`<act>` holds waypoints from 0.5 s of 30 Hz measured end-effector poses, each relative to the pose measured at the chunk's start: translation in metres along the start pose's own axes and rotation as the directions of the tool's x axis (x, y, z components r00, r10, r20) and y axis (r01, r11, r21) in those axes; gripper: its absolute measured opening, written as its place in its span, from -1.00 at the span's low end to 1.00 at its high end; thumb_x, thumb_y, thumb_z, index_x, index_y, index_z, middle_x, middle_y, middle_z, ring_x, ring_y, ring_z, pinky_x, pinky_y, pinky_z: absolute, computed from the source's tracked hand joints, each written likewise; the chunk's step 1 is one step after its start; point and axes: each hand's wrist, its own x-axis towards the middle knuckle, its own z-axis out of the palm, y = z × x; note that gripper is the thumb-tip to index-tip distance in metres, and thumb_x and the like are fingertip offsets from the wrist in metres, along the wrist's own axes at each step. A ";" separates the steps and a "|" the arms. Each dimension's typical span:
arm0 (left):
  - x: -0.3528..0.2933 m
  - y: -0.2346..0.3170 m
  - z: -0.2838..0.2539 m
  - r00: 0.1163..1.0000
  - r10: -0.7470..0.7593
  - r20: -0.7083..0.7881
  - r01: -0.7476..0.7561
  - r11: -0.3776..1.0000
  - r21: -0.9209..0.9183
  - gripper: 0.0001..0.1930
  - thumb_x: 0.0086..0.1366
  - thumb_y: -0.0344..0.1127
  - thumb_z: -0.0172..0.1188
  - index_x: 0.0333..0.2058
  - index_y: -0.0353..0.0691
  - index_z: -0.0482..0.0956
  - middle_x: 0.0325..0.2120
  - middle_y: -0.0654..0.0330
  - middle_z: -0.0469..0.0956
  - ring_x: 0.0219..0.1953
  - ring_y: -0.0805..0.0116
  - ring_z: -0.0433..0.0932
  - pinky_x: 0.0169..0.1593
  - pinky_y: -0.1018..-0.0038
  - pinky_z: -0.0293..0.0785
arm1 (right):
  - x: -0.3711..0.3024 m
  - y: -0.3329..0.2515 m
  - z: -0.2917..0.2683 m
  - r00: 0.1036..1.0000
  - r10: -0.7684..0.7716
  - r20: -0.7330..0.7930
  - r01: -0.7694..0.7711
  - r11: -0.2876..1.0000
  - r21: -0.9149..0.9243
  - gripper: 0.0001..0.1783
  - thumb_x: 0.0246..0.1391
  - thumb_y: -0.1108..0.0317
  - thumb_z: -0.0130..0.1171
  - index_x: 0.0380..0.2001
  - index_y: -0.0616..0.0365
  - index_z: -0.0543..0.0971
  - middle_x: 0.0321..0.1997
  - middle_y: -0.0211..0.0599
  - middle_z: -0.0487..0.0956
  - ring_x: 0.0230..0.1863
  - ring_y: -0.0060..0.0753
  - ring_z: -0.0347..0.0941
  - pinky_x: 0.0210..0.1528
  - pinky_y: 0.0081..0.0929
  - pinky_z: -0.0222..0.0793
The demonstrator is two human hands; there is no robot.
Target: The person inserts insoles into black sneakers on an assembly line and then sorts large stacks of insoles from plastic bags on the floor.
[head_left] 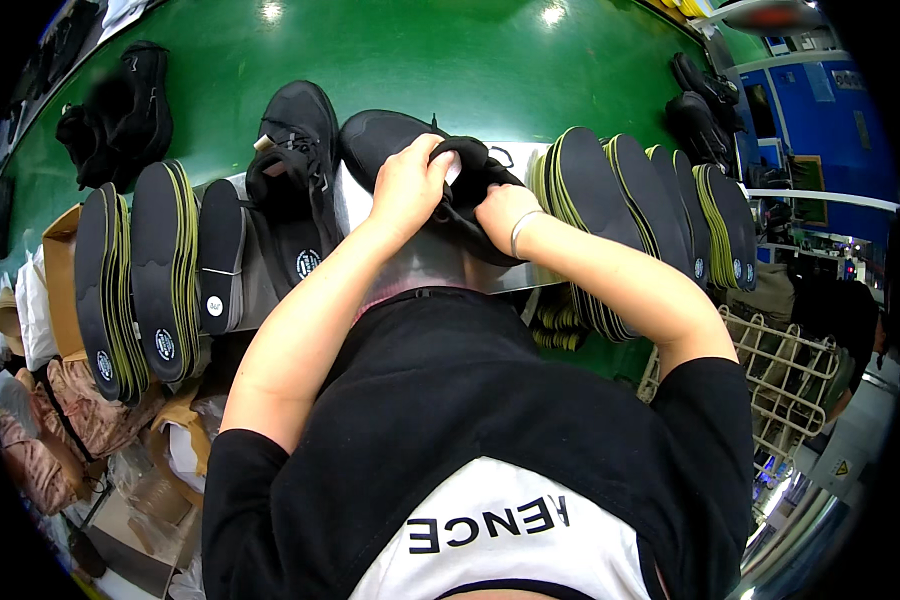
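Left hand (407,187) and right hand (507,214) grip a black shoe (378,138) at the desk's (420,60) near edge, insoles (157,245) with round printed labels (164,345) flanking it!

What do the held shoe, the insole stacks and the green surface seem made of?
Held shoe: probably matte black textile, since its opening folds softly. Insole stacks: likely foam with dull black facings; most show yellow-green edges. Green surface: smooth, glossy, mirroring lights; paint or plastic, unclear which.
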 end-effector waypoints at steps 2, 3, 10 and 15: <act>0.002 -0.002 0.001 1.000 0.011 0.007 -0.011 1.000 -0.005 -0.78 0.09 -0.25 -0.01 -0.35 -0.26 0.42 -0.50 -0.02 0.47 -0.40 0.02 0.46 -0.32 0.31 0.35 | 0.000 0.003 -0.011 0.995 0.003 0.098 -0.007 0.999 0.032 -0.73 -0.23 0.39 0.00 -0.37 0.22 0.54 -0.21 0.01 0.44 -0.16 -0.18 0.39 -0.16 -0.44 0.31; 0.003 -0.003 0.001 1.000 0.016 0.013 -0.016 1.000 -0.002 -0.78 0.09 -0.25 -0.01 -0.35 -0.26 0.42 -0.49 -0.02 0.47 -0.40 0.02 0.46 -0.32 0.31 0.35 | 0.004 0.008 -0.010 0.985 0.015 0.173 -0.025 0.998 0.056 -0.67 -0.26 0.38 0.03 -0.32 0.24 0.52 -0.18 0.04 0.43 -0.11 -0.13 0.36 -0.12 -0.43 0.29; 0.003 -0.003 0.000 1.000 0.023 -0.004 -0.023 0.999 0.022 -0.78 0.09 -0.25 -0.01 -0.34 -0.27 0.42 -0.49 -0.03 0.47 -0.40 0.02 0.46 -0.31 0.31 0.36 | 0.008 -0.003 -0.001 0.998 0.063 -0.019 -0.063 0.998 0.006 -0.75 -0.21 0.34 0.07 -0.36 0.11 0.55 -0.18 -0.10 0.46 -0.13 -0.30 0.40 -0.17 -0.49 0.33; -0.002 -0.003 0.000 1.000 0.020 -0.001 -0.020 1.000 0.011 -0.79 0.09 -0.27 0.00 -0.34 -0.28 0.41 -0.51 -0.04 0.47 -0.40 0.03 0.46 -0.31 0.31 0.36 | 0.017 -0.003 0.008 0.999 0.013 0.038 -0.009 0.994 -0.111 -0.83 -0.21 0.38 0.01 -0.48 0.08 0.55 -0.44 -0.27 0.54 -0.33 -0.32 0.47 -0.29 -0.46 0.36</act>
